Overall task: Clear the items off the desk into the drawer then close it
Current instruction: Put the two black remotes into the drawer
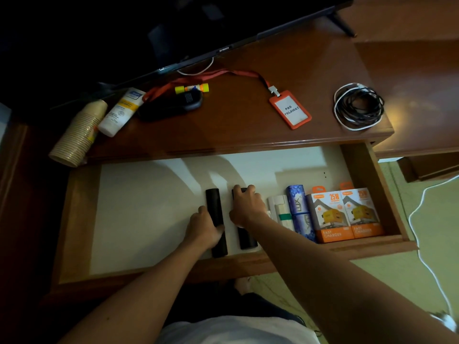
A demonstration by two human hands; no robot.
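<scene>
Both hands on black remotes (216, 219) near drawer (82, 219) front edge.

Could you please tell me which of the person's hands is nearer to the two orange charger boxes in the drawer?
Right. The right hand is a few items left of the charger boxes; the left hand is farther left.

The drawer (357, 167) stands pulled open below the desk (243, 125) edge, its floor pale. Inside the drawer, two black cylinders (215, 207) lie lengthwise side by side near its middle; to their right sit a white tube (279, 207), a blue Lux pack (298, 207) and two orange charger boxes (345, 214). On the desk remain paper cups (77, 132), a lotion tube (119, 112), an orange badge (290, 109) and coiled cables (357, 108).
</scene>
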